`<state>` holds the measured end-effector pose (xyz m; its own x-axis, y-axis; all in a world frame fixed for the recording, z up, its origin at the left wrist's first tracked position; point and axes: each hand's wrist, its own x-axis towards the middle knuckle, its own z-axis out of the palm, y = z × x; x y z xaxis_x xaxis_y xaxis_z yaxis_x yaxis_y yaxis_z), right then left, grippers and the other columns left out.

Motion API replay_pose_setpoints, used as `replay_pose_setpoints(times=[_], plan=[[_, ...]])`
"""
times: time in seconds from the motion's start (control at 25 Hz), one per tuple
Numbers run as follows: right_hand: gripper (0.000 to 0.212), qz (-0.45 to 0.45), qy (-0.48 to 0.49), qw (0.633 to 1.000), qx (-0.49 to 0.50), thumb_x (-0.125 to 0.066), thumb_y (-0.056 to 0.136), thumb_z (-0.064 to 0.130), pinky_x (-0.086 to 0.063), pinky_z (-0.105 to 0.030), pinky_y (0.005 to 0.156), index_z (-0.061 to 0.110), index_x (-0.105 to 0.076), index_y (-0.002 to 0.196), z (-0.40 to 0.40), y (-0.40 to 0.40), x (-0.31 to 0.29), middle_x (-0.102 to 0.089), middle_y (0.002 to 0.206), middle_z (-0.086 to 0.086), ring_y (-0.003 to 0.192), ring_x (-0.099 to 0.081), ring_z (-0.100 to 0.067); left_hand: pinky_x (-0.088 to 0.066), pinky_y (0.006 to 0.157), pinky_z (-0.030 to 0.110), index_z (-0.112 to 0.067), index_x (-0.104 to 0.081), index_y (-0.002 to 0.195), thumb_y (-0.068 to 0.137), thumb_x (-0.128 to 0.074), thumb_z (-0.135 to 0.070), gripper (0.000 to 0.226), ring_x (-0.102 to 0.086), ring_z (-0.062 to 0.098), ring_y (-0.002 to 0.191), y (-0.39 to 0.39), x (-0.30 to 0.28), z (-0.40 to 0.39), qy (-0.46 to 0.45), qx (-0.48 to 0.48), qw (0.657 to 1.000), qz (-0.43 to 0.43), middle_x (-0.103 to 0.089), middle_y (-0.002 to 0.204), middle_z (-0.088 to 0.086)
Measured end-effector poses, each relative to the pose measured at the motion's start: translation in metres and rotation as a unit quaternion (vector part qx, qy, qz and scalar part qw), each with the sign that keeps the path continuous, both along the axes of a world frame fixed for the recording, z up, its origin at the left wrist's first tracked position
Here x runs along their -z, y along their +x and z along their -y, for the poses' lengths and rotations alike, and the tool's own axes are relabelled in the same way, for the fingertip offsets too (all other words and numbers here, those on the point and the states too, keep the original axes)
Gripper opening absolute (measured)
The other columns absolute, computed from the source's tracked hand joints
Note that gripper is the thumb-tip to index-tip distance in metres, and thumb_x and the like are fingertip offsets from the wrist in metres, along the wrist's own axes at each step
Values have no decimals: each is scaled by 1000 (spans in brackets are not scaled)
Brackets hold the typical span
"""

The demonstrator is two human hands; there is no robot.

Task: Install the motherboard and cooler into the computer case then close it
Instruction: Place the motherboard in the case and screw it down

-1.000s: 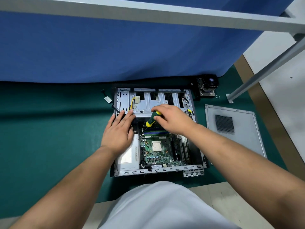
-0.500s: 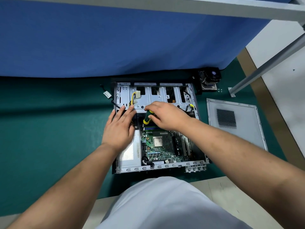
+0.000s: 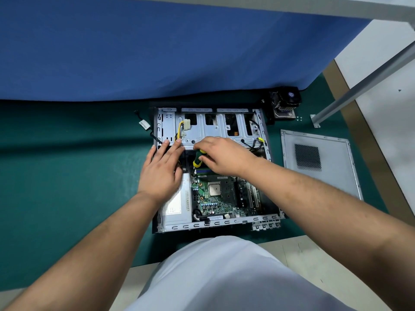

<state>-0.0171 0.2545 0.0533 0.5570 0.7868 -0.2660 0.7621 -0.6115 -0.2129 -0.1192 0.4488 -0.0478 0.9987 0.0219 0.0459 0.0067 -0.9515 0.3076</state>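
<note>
Both hands crowd the middle of the open computer case: the left hand lies flat over its left side, the right hand grips a screwdriver at the motherboard's far edge. The board's near half lies uncovered. The green mat to the left is open, while the side panel and cooler occupy the right.

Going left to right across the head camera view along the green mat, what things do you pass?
Loose labelled cable → left hand → screwdriver gripped by right hand → cooler at the case's far right corner → small screws → side panel.
</note>
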Motion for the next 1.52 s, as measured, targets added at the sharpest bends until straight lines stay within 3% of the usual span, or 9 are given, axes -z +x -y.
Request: replay_pose_setpoints(times=[0.28,0.6,0.76,0.84,0.96,1.08,1.28,1.4,1.52], plan=[[49,66,-77,993,52,-44,100,63,-41,-37,66,20,-57,119,-16,4,-2,-69,103,-11,96,-65,-36,-3,128,39,-29,-40,152,93,-34,-33,60,-22,17,155,0,1,0,-3,-3,1000,5,-29,166,-14],[49,-46,-95,994,-8,-43,101,35,-49,-40,87,19,-45,147,-21,6,-12,-51,130,-11,109,-60,-34,-4,128,39,-29,-40,153,94,-34,-33,60,-21,16,155,0,-2,2,-13,-4,1000,2,-30,166,-13],[56,89,-130,986,60,-32,103,64,-37,-36,67,20,-62,116,-32,0,-5,-68,105,-12,98,-66,-35,-5,128,40,-31,-39,153,94,-33,-33,59,-21,16,155,-1,-3,1,-17,-4,1000,1,-29,166,-14],[65,57,-144,986,62,-31,98,73,-40,-37,68,20,-63,119,-33,2,-3,-64,113,-12,100,-65,-34,-5,128,40,-31,-40,152,94,-35,-33,58,-21,16,155,-1,-3,2,-23,-6,1000,3,-30,166,-14],[46,-34,-113,993,-24,-57,98,52,-49,-38,80,28,-54,137,-22,4,-9,-45,133,-7,95,-59,-28,-5,128,41,-30,-41,152,95,-35,-33,58,-20,15,156,-1,-3,2,-22,-5,1000,1,-30,165,-13],[25,-16,-91,995,-48,-57,101,36,-43,-33,72,24,-65,122,-16,1,-4,-55,120,-7,95,-62,-30,-6,128,42,-29,-41,152,94,-35,-32,58,-19,16,156,-1,-2,2,-23,-4,1000,-1,-30,166,-13],[47,1,-77,995,67,-56,98,57,-43,-36,74,17,-64,121,-29,-1,3,-57,115,-11,99,-63,-36,-7,128,42,-28,-43,150,95,-36,-31,56,-23,18,155,0,-2,2,-26,-6,1000,7,-33,165,-12],[34,-77,-60,993,59,-68,94,27,-51,-38,91,21,-63,127,-22,2,-4,-48,129,-8,108,-62,-33,-7,128,41,-29,-42,150,94,-37,-31,56,-22,17,155,0,-1,2,-26,-6,1000,3,-32,165,-13],[29,-24,-75,995,64,-56,99,27,-50,-38,79,20,-63,126,-23,0,-1,-59,121,-12,107,-63,-35,-6,128,40,-30,-42,150,94,-38,-31,56,-21,16,155,1,0,1,-27,-6,1000,1,-31,165,-14]])
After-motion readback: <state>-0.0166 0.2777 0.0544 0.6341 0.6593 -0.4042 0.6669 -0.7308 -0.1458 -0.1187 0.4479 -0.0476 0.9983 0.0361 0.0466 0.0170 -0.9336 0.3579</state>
